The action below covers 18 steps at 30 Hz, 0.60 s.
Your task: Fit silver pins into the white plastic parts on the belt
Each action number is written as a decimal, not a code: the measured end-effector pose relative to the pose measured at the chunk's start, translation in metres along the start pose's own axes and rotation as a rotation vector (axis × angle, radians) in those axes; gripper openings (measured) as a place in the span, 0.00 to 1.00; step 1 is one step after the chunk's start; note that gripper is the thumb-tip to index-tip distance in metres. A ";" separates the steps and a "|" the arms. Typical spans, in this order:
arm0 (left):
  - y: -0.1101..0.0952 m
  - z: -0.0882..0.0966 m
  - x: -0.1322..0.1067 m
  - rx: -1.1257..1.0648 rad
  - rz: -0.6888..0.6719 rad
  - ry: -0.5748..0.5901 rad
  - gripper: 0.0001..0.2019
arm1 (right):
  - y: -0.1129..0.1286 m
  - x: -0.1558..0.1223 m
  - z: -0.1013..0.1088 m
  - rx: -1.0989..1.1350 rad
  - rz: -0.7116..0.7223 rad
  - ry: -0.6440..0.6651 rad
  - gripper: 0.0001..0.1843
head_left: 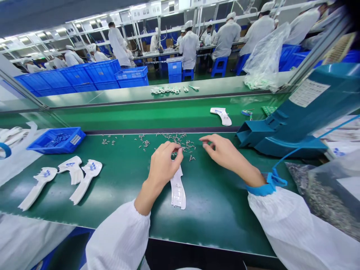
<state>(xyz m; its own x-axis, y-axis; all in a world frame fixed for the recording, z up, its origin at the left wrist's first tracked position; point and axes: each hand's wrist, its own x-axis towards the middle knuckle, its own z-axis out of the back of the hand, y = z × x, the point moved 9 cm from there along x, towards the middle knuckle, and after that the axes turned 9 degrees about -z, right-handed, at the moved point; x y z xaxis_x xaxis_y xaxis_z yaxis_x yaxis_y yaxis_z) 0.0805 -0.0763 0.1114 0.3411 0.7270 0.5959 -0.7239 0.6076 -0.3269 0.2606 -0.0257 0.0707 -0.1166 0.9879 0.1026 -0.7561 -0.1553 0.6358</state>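
A green anti-static workbench (213, 210) is seen in a factory room, with blue plastic crates (92, 77) beyond. A white moulded plastic housing (177, 191) is laid flat just below the left hand (165, 167), whose fingers are pinched together, any held item being hidden. Loose metal screws (180, 144) are scattered nearby, and the right hand (225, 153) is held loosely open beside them.

Green belt (213, 213), blue crate (67, 132), white casing (177, 189)
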 end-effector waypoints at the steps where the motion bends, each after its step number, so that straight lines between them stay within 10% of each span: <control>1: -0.004 0.003 -0.004 0.024 0.006 -0.007 0.04 | 0.008 -0.003 -0.006 0.125 0.004 0.064 0.15; 10: -0.028 0.018 -0.035 0.209 0.047 -0.058 0.07 | 0.058 -0.029 -0.055 0.686 -0.069 0.405 0.15; 18: -0.033 0.028 -0.082 0.032 0.096 0.045 0.18 | 0.080 -0.050 -0.061 0.295 0.105 0.589 0.15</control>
<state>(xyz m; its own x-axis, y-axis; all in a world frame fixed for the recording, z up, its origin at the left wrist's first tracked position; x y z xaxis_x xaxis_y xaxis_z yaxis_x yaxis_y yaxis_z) 0.0604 -0.1648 0.0938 0.2957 0.7952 0.5294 -0.7728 0.5249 -0.3568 0.1665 -0.0871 0.0692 -0.5755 0.7913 -0.2067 -0.5237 -0.1624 0.8363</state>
